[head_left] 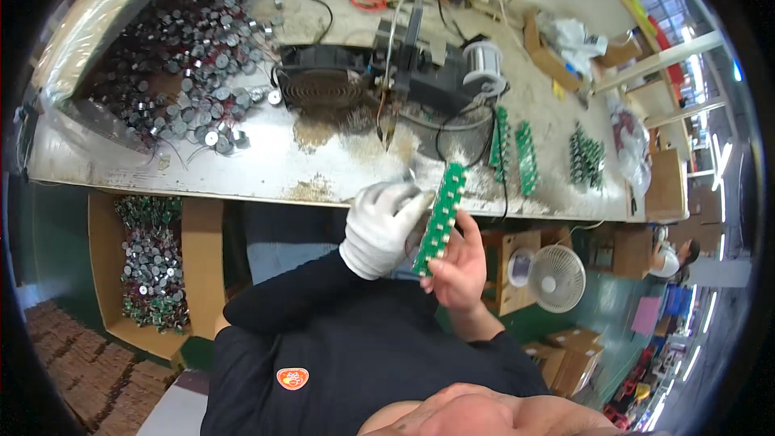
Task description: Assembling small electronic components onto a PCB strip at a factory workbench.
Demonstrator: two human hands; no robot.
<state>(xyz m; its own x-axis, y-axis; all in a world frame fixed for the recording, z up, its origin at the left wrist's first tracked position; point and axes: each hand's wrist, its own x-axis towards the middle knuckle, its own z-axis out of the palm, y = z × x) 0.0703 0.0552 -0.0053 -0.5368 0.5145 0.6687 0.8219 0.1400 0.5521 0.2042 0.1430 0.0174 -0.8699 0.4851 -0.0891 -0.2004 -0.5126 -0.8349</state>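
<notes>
A long green circuit board strip (441,218) with a row of small pale parts is held tilted in front of the bench edge. My bare right hand (460,266) grips its lower end, thumb on the face and fingers behind. My left hand (381,228), in a white glove, is closed at the strip's left edge; whatever its fingertips hold is hidden. Beyond the strip stands a soldering machine (412,56) whose thin tip (386,133) points down to the bench. A solder wire spool (483,69) sits at its right.
Many small round metal motors (210,73) with wires are heaped at the bench's left. A black fan (321,79) stands beside the machine. More green boards (525,157) lie to the right. Below the bench are a carton (202,262) of parts and a white fan (557,278).
</notes>
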